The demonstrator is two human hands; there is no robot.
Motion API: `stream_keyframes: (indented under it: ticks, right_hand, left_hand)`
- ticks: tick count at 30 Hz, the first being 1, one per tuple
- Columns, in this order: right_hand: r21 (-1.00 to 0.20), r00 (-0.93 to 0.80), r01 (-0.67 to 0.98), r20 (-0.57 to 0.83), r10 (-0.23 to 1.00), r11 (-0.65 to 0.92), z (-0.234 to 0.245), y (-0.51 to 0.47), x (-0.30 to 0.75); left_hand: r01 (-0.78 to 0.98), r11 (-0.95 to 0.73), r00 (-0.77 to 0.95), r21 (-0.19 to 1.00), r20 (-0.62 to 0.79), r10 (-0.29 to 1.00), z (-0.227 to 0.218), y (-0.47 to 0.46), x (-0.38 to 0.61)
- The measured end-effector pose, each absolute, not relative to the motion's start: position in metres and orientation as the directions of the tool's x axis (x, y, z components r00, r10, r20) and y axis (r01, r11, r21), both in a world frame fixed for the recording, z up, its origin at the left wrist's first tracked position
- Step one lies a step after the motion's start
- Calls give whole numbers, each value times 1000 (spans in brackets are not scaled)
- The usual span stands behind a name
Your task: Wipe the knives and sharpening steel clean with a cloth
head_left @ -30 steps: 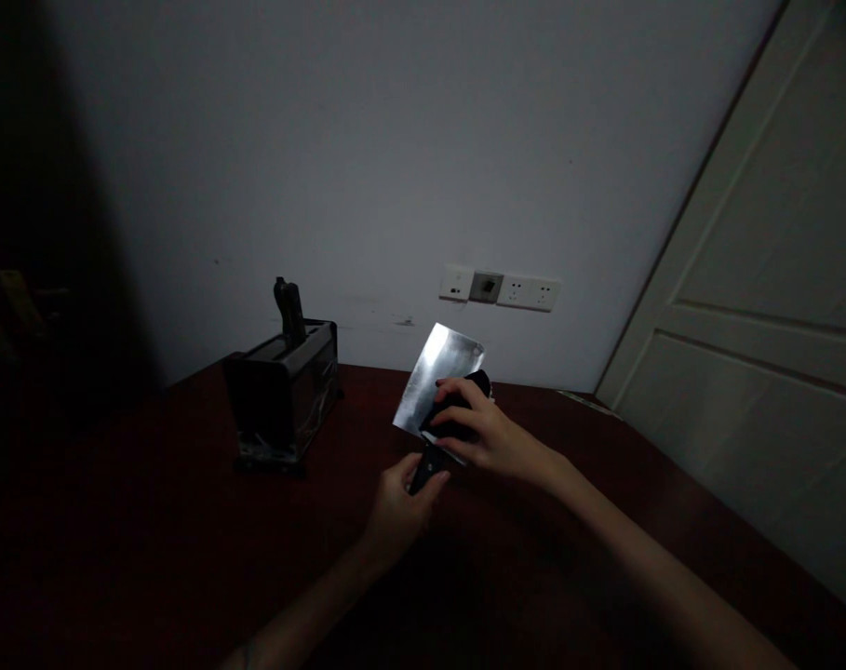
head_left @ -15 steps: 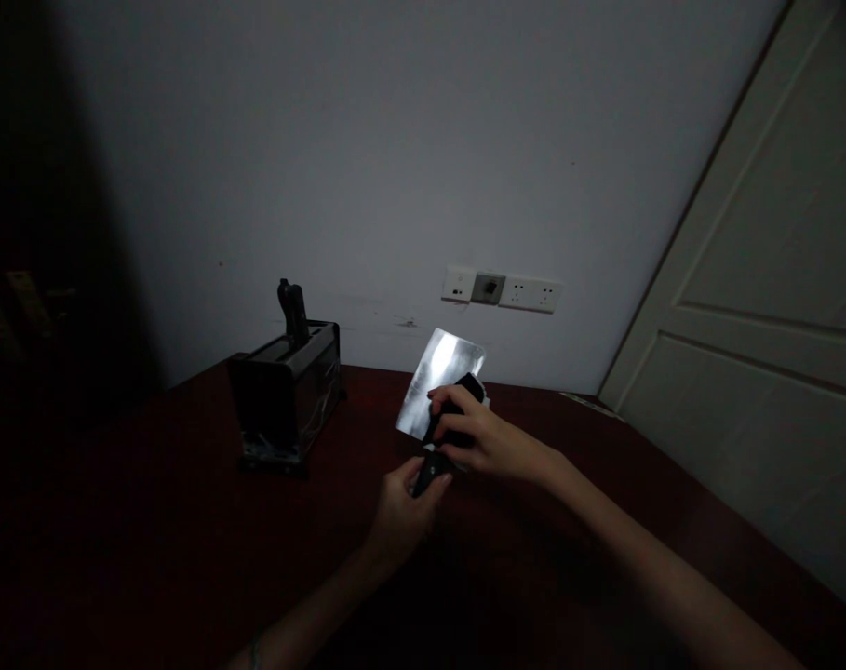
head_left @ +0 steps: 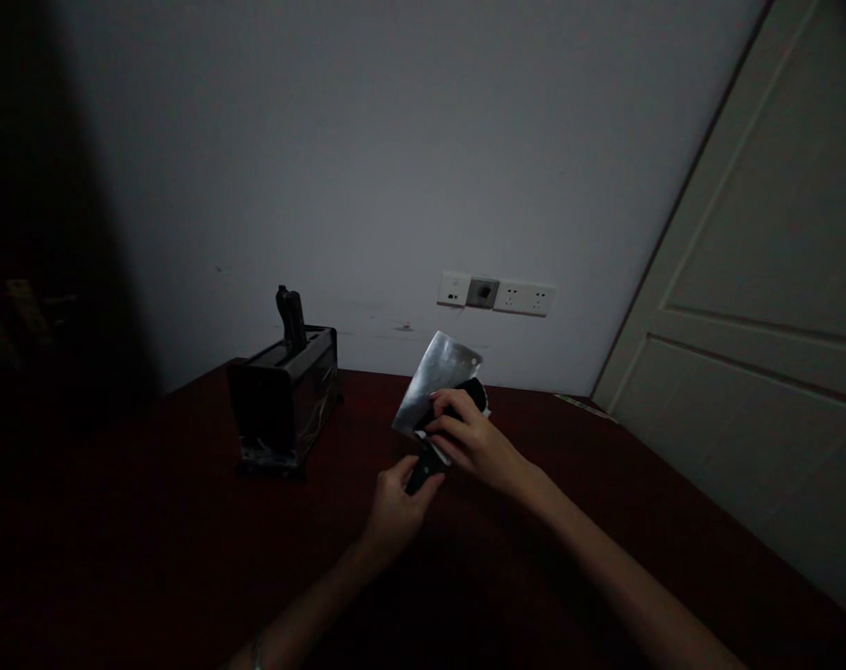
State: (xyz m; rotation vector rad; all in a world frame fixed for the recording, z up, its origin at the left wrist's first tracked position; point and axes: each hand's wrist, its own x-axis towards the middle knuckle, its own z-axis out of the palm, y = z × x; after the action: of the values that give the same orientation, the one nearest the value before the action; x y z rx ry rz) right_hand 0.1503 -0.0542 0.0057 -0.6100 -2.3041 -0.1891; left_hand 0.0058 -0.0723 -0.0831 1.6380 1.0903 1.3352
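A shiny steel cleaver (head_left: pixel 433 379) stands blade-up over the dark red table (head_left: pixel 185 549). My left hand (head_left: pixel 395 507) is closed round its black handle at the bottom. My right hand (head_left: pixel 468 437) presses a dark object (head_left: pixel 464 395), perhaps a cloth or sponge, against the flat of the blade; its fingers are curled over it. The room is dim and what the dark object is cannot be made out.
A dark knife block (head_left: pixel 283 400) with one black handle (head_left: pixel 291 316) sticking up stands on the table to the left. Wall sockets (head_left: pixel 496 295) sit on the white wall behind. A pale door (head_left: pixel 764 316) fills the right side.
My right hand with the dark object has slid a little down along the blade, and the blade's bright glare has dulled. My left hand keeps its hold on the handle.
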Motion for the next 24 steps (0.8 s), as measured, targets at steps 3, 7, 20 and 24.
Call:
stream_keyframes:
  ticks: [3,7,20,24]
  right_hand:
    - [-212,-367,506,824,431,836,1,-61,166]
    - [-516,-92,471,778,622,715,-12,-66,191]
    - [-340,-440,773,323,838,536,-80,-75,161]
    - [-275,-518,774,243,820,571,-87,-81,154]
  left_hand:
    - [94,-291,95,952,283,955,-83,-72,6]
    - [12,-190,104,982,187,977,-82,-71,8]
    - [-23,-169,135,985,171,976,-74,-63,4]
    - [-114,-104,228,988,128,965,-59,-63,2]
